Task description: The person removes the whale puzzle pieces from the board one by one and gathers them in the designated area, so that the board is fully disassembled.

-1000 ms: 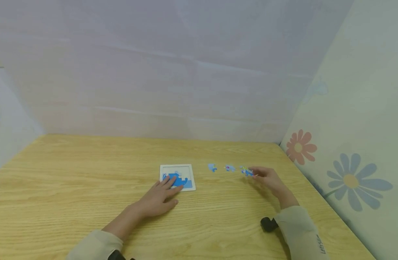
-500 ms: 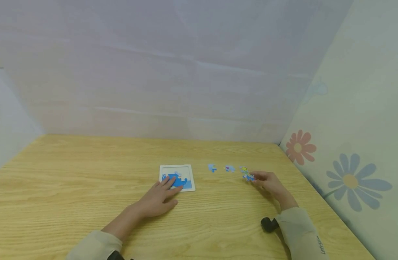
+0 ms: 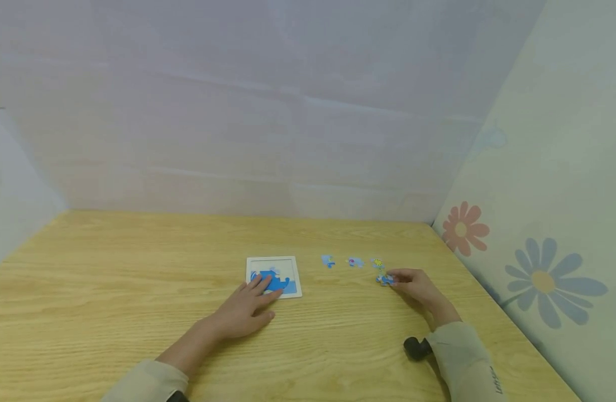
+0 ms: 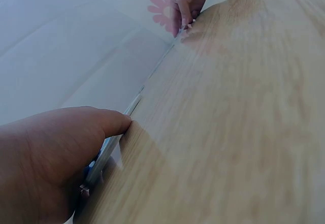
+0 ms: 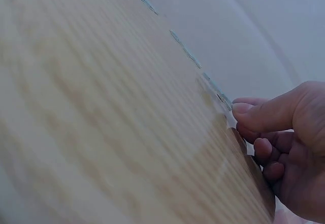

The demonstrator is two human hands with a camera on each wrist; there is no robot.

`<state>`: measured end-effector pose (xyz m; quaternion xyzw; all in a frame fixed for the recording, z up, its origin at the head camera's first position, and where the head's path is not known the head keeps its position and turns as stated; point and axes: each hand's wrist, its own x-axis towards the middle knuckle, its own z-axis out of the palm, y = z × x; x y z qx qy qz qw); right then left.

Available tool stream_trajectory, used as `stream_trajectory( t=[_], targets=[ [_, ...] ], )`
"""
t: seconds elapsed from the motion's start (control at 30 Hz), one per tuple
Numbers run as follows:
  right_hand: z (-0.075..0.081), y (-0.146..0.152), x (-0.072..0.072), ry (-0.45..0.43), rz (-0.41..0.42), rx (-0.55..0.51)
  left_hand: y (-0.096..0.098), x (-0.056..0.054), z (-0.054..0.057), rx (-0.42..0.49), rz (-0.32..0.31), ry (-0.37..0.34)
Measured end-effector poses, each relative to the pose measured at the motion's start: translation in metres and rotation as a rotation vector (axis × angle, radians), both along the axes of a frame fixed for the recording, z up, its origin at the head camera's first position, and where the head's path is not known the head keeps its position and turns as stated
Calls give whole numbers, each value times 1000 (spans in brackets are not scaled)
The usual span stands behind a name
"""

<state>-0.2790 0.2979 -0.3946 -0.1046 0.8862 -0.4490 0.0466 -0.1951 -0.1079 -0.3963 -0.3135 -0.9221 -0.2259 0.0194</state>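
A: Left side?
B: Left hand (image 3: 242, 314): fingers spread and near straight, resting on the white-framed tray (image 3: 271, 258), no grip. Tray lies flat on the wood table (image 3: 137, 262), blue picture (image 3: 276, 283) inside (partly hidden under the fingers).
A: Then?
B: Row on the table: first piece (image 3: 328, 261), pale and blue; second piece (image 3: 357, 262), pink mark; third piece (image 3: 377, 263), yellow mark.
A: And the right hand (image 3: 419, 287)?
B: Thumb and fingers pinch a blue-and-white piece (image 3: 385, 280), just nearside of the third. Touching or apart, can't tell.
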Motion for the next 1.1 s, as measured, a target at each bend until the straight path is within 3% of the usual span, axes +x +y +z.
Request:
stream_trajectory(
  t=[0.4, 0.73, 1.1],
  targets=[
    [-1, 1, -1, -2, 10, 24, 2, 0, -1, 8, 7, 22],
    [-1, 0, 1, 10, 62, -18, 2, -1, -1, 7, 3, 17],
    [1, -4, 0, -18, -28, -43, -1, 0, -2, 68, 5, 18]
  ],
)
